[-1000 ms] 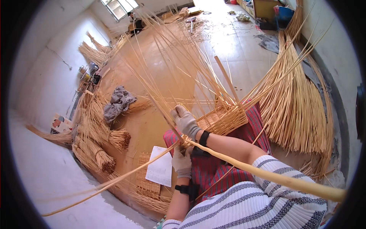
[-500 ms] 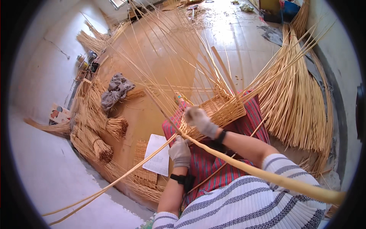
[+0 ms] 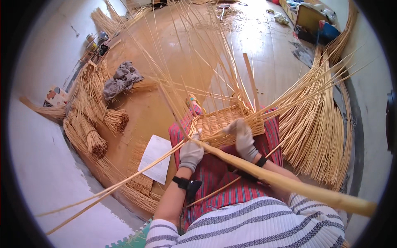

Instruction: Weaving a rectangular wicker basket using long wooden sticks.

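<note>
A half-woven wicker basket point(image 3: 221, 122) with long upright stakes rests on the striped red cloth point(image 3: 264, 190) over my lap. My left hand point(image 3: 191, 153), in a pale glove, is closed on the basket's near left corner, where several long weaving canes cross. My right hand point(image 3: 242, 140), also gloved, is at the basket's near side, its fingers curled over the woven wall. A long pale cane point(image 3: 310, 190) runs from that corner down to the lower right, passing in front of my right forearm. The fingertips of my left hand are partly hidden by the canes.
Cane bundles lie at the left point(image 3: 93, 136) and right point(image 3: 316, 136). A grey cloth point(image 3: 122, 80) sits on the left bundles. A paper sheet point(image 3: 155, 159) lies over a woven mat point(image 3: 138, 177) beside me. Bins point(image 3: 328, 33) and scraps stand at the back; white walls point(image 3: 49, 173) border both sides.
My right hand has moved from the left corner rightward along the basket's near side. The view has shifted, showing more of my lap. My left hand stays at the corner.
</note>
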Action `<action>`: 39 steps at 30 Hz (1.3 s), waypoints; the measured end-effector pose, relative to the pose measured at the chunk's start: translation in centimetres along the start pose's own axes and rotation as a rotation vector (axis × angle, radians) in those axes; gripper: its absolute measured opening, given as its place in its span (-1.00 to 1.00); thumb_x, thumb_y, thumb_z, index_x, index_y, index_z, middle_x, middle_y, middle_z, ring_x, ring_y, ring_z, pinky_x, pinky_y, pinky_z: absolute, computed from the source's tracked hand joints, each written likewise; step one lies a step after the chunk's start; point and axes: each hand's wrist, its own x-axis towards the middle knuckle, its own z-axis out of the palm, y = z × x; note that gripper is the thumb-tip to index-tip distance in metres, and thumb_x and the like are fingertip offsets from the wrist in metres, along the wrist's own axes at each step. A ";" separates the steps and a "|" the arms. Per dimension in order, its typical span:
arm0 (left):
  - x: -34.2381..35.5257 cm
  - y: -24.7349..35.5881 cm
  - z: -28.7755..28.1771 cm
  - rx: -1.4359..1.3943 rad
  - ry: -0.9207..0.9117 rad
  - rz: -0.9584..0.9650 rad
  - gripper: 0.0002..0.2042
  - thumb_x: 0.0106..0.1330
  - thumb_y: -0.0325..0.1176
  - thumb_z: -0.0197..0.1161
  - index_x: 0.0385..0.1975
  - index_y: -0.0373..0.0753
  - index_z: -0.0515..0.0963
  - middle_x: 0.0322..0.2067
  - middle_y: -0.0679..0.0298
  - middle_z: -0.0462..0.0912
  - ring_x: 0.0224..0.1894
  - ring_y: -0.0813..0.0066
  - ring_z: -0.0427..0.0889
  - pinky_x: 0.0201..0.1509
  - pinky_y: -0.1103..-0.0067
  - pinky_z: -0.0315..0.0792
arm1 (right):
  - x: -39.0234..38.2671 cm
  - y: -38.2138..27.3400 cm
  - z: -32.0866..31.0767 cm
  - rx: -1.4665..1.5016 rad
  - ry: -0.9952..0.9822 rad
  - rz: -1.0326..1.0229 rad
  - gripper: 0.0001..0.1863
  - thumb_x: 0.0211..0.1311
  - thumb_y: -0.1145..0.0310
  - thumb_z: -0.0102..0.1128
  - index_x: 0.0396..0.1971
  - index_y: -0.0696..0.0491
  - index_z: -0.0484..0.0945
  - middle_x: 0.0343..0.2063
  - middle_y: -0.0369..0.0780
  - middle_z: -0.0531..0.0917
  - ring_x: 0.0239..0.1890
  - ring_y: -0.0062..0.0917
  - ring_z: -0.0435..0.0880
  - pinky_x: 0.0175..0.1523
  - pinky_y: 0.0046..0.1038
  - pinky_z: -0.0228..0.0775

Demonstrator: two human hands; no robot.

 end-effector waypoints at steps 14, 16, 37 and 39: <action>2.1 4.5 -1.9 -0.628 -0.257 -0.551 -0.56 0.45 0.06 0.12 -0.28 -0.28 0.57 -0.65 0.19 0.63 -0.68 0.39 0.63 -0.61 0.49 0.51 | 6.4 -3.4 2.2 -0.471 -0.194 0.096 -0.87 0.46 0.49 0.06 -0.06 0.10 0.43 -0.18 -0.09 0.66 -0.10 -0.25 0.74 0.00 -0.37 0.62; 2.1 2.0 2.1 -0.745 -0.037 -0.532 -0.46 0.45 0.12 0.09 -0.48 -0.31 0.58 -0.66 0.09 0.64 -0.65 0.29 0.68 -0.59 0.43 0.55 | 10.4 -2.9 6.3 -0.866 -0.404 -0.226 -0.66 0.37 0.49 0.13 0.12 0.06 0.44 -0.08 0.06 0.66 -0.07 -0.03 0.70 0.08 -0.26 0.56; 3.4 0.4 4.9 -0.453 0.059 -0.603 -0.39 0.20 0.30 0.30 -0.16 -0.23 0.64 -0.37 0.06 0.75 -0.28 0.18 0.77 -0.15 0.27 0.61 | -2.0 1.6 5.3 -0.142 0.003 -0.245 -0.78 0.30 0.64 -0.02 -0.12 0.10 0.49 -0.38 -0.29 0.58 -0.41 -0.59 0.58 -0.22 -0.51 0.50; 3.8 2.7 3.7 -0.769 0.093 -0.679 -0.52 0.34 0.05 0.27 0.02 -0.25 0.53 -0.30 0.05 0.75 -0.21 0.07 0.75 -0.07 0.26 0.61 | 0.8 -0.5 1.5 -0.122 -0.052 -0.099 -0.80 0.35 0.61 0.02 -0.09 0.08 0.48 -0.36 -0.27 0.63 -0.36 -0.58 0.63 -0.16 -0.53 0.50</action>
